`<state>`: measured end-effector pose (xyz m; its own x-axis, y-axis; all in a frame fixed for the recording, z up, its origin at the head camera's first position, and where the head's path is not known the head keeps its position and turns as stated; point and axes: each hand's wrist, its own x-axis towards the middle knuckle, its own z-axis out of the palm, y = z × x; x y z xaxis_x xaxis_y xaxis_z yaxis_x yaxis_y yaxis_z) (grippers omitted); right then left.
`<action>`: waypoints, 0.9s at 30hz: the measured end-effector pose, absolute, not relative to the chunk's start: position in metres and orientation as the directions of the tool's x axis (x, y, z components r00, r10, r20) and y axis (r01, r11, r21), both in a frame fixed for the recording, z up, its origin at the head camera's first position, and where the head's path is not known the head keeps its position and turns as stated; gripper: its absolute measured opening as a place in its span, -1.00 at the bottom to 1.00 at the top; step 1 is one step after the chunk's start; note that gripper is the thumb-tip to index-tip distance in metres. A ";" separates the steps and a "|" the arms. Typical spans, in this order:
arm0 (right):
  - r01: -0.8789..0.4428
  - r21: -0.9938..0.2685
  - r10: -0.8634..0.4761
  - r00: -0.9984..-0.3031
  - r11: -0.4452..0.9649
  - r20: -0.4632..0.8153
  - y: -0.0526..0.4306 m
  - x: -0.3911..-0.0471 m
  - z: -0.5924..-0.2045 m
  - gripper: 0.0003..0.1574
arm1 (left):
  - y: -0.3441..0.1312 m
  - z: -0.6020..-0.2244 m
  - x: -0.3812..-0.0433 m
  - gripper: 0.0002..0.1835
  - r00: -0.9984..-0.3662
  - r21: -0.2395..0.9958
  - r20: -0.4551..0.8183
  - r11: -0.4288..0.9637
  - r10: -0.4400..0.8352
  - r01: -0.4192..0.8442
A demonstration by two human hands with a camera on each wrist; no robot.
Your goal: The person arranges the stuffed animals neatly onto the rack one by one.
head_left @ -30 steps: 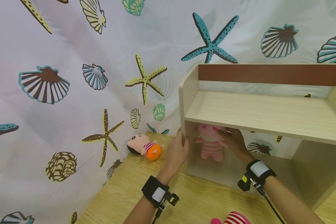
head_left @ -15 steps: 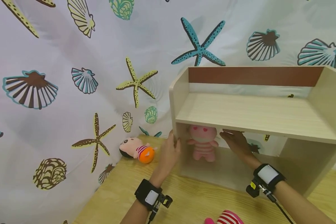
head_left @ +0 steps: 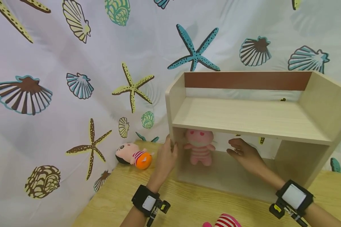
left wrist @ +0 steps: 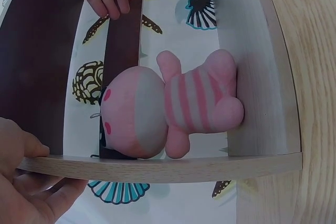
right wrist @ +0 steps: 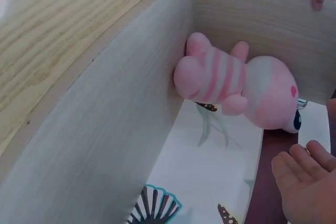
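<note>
A pink plush doll [head_left: 200, 148] with striped body and heart-shaped eyes stands inside the lower compartment of a light wooden shelf [head_left: 250, 113], close to its left wall. My left hand [head_left: 166, 157] grips the front edge of the left side panel [left wrist: 173, 169], thumb on the inner face and fingers on the outer one, as the left wrist view shows. To the right of the doll, my right hand [head_left: 247, 156] is apart from it, fingers loosely bent and holding nothing. The upper board hides the top of the doll's head in the head view.
Left of the shelf, a plush doll [head_left: 132, 154] with orange bottoms lies on the wooden table [head_left: 116, 195]. A red-and-white striped plush thing [head_left: 225, 221] shows at the front edge of view. Behind hangs a white curtain [head_left: 59, 132] printed with shells and starfish.
My right hand has let go of the pink plush doll and moved away to the right. The doll stays standing; my left hand keeps its place on the panel. The head view has shifted.
</note>
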<state>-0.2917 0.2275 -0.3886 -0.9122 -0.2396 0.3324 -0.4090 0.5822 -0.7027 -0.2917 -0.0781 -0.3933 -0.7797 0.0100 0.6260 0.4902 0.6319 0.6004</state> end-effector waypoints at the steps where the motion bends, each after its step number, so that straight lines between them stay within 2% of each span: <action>1: -0.411 -0.702 -0.239 -0.911 0.582 0.335 0.228 -0.290 -0.388 -0.42 | -0.078 -0.394 -0.292 -0.60 -0.777 0.599 0.629 0.633 0.009 0.491; 11: -0.366 -0.666 -0.247 -0.931 0.650 0.271 0.242 -0.274 -0.380 -0.49 | -0.079 -0.395 -0.291 -0.58 -0.775 0.597 0.632 0.625 0.019 0.503; 19: -0.450 -0.615 -0.310 -0.893 0.647 0.327 0.260 -0.266 -0.380 -0.66 | -0.079 -0.394 -0.292 -0.58 -0.772 0.600 0.635 0.623 0.012 0.503; 27: -0.438 -0.581 -0.332 -0.899 0.685 0.287 0.281 -0.251 -0.382 -0.61 | -0.077 -0.393 -0.291 -0.57 -0.774 0.597 0.633 0.625 0.019 0.503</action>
